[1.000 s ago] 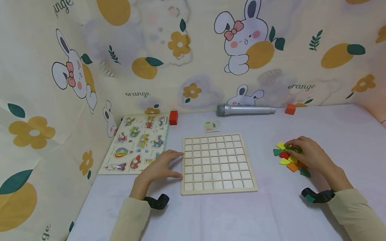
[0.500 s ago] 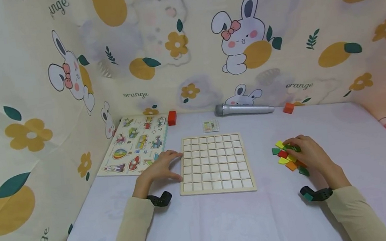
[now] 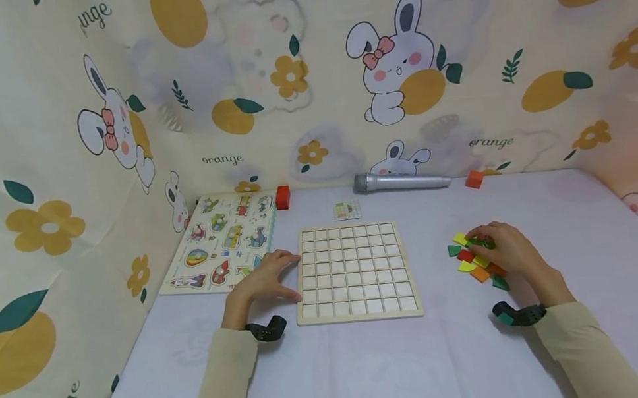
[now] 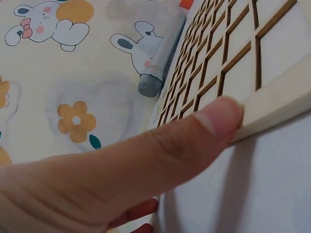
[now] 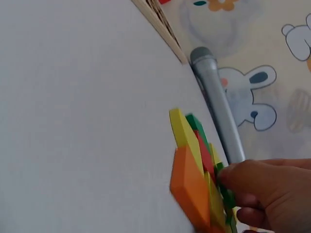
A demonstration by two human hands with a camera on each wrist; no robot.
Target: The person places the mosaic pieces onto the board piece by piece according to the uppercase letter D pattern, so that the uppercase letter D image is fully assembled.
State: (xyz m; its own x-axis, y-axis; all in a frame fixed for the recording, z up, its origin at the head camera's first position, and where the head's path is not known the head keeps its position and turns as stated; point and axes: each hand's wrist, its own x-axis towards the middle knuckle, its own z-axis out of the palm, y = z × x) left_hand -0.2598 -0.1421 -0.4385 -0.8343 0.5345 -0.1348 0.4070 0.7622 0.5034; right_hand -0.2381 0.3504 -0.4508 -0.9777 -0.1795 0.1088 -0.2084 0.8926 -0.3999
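A square wooden grid board point(image 3: 360, 319) lies flat in the middle of the table. My left hand point(image 3: 266, 280) is at its left edge, thumb and fingers spread apart. In the left wrist view the thumb point(image 4: 194, 128) touches the board's rim. On the right is a small pile of flat coloured blocks, among them an orange block point(image 5: 188, 182), a yellow block point(image 5: 184, 138) and a red block point(image 3: 465, 256). My right hand point(image 3: 513, 253) rests over this pile, its thumb touching a green block point(image 5: 226, 187). Whether it pinches that block is hidden.
A picture puzzle board point(image 3: 219, 241) lies left, behind my left hand. Along the back are a red block point(image 3: 283, 198), a small printed card point(image 3: 347, 210), a silver microphone point(image 3: 403, 180) and an orange-red cube point(image 3: 474, 179). Patterned cloth walls point(image 3: 276, 45) stand behind and beside the table.
The head view shifts slightly, so everything drifts a little to the left. Both hands keep their places, at the board and at the pile.
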